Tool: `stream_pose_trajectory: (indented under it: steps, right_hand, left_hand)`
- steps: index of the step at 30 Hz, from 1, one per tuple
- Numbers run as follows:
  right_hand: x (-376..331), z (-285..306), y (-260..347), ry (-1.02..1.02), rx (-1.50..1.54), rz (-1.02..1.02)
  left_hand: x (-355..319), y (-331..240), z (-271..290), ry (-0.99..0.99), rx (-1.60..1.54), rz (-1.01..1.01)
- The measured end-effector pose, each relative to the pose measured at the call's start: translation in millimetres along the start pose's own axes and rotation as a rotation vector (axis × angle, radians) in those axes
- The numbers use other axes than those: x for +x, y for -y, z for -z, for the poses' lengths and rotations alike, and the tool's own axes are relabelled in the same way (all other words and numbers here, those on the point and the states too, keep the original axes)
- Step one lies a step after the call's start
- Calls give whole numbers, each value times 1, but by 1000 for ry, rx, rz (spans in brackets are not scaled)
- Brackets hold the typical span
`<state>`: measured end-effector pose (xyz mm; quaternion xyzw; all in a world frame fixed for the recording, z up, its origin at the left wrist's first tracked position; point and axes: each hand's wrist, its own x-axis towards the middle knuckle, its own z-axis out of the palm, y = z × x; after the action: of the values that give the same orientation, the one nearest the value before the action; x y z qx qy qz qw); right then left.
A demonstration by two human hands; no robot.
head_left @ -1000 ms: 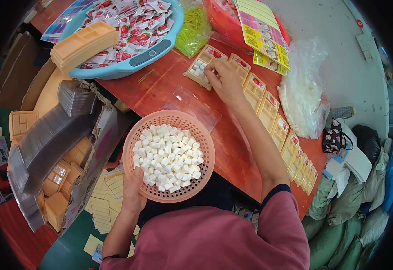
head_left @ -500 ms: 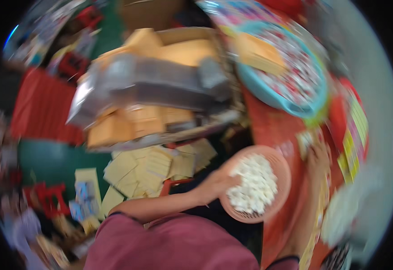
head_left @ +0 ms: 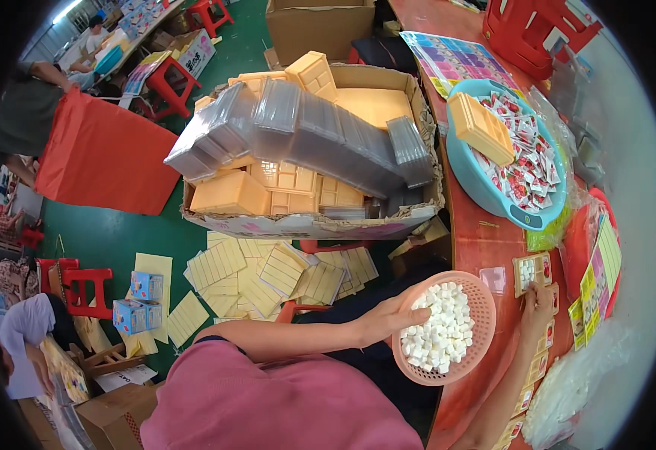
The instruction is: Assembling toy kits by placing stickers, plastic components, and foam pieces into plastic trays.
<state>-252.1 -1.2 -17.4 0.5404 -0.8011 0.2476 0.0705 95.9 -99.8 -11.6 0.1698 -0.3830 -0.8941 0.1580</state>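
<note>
My left hand [head_left: 389,319] grips the rim of a pink perforated plastic basket [head_left: 485,319], with the thumb inside it. Small white cubes [head_left: 439,330] fill much of the basket. At the right, my right hand [head_left: 537,309] has its fingers drawn together at the near edge of a small yellow compartment tray [head_left: 544,268]. White cubes [head_left: 526,271] lie in that tray's left compartment. Whatever the right fingertips hold, if anything, is hidden. Along the table's right side, a row of similar trays [head_left: 538,367] runs beneath and beside my right forearm.
A blue basin [head_left: 459,172] of red-and-white sachets stands farther up the red table [head_left: 478,225], a yellow tray [head_left: 482,127] on top. Left of it, a cardboard box [head_left: 305,227] holds yellow trays and stacked clear lids [head_left: 328,131]. A person carries a red sheet-like thing [head_left: 106,154].
The view has shifted and sharpened. The right hand remains beside the small tray, its fingers now at the near edge. The left hand still holds the basket.
</note>
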Motion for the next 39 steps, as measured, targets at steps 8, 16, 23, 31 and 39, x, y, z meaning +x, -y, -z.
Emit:
stream_pose_trajectory:
  steps: [8, 16, 23, 31, 39]
  right_hand:
    - [21, -12, 26, 97, 26, -22]
    - [7, -3, 20, 97, -261, 129]
    - [18, 13, 7, -98, 116, -93]
    - [-1, 13, 2, -42, -99, -18]
    - [-2, 39, 62, -29, 407, -238]
  left_hand:
    - [-11, 3, -3, -10, 0, -26]
    - [3, 19, 4, -41, 9, 62]
    - [-4, 4, -4, -108, 31, 32]
    - [1, 12, -12, -47, 27, 83]
    - [12, 9, -8, -84, 75, 70]
